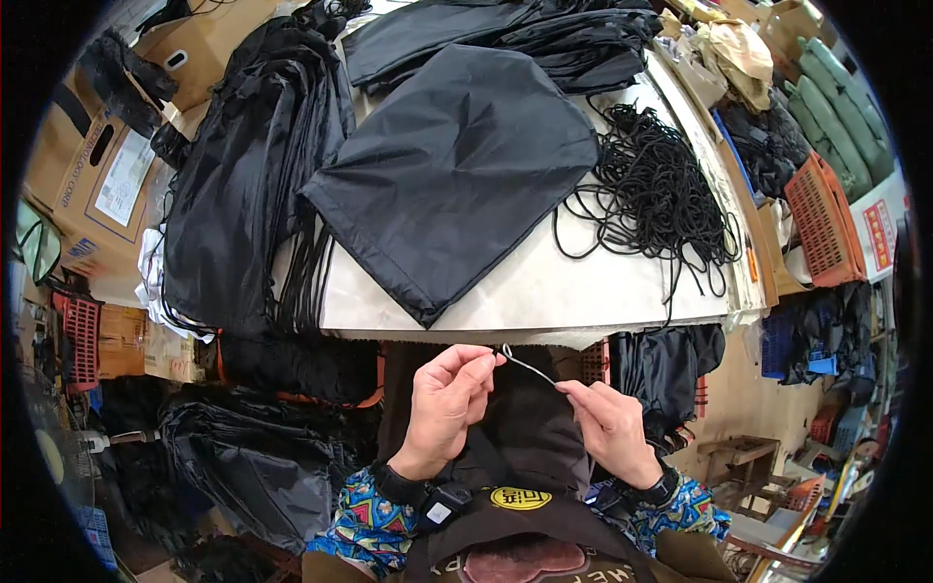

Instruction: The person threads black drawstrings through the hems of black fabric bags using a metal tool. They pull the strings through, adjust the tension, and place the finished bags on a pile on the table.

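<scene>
A thin grey metal wire (530, 368) with a small loop at one end spans the space between my hands, just off the table's near edge. My right hand (614, 428) pinches its straight end between thumb and fingers. At the looped end, the thumb and forefinger of my left hand (449, 403) are closed together. A small dark bit shows by those fingertips; whether it is a cord end I cannot tell. Beyond my hands, a flat black fabric bag (466, 165) lies on the white table (544, 306), one corner pointing toward me.
A tangled heap of black cords (661, 185) lies right of the bag. Stacked black bags (243, 185) with hanging cords drape over the left side, and more black fabric (505, 39) lies behind. Cardboard boxes (107, 185) stand left; an orange basket (824, 222) stands right.
</scene>
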Available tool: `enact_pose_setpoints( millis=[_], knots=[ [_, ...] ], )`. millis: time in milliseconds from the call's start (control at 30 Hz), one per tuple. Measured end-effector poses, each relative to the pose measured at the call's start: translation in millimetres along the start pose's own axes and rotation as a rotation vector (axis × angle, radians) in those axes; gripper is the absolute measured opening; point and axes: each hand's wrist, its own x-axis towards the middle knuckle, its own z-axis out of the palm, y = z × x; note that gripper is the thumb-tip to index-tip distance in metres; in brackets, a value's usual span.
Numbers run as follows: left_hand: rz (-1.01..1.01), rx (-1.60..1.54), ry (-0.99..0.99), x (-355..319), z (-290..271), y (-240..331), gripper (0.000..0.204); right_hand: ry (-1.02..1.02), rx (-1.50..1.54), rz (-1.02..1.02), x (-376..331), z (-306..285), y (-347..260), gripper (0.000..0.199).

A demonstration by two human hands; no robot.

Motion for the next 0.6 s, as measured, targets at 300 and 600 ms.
enact_pose_setpoints(
  millis=[300, 600],
  knots=[
    [0.105, 0.208, 0.030, -1.7, -1.1, -0.1, 0.011, -0.064, -0.045, -0.063, 0.2, 0.1, 2.5, 0.032],
    [-0.020, 0.114, -0.013, -6.2, 0.1, 7.6, 0.016, -0.103, -0.195, -0.128, 4.0, -10.8, 8.0, 0.034]
  ],
)
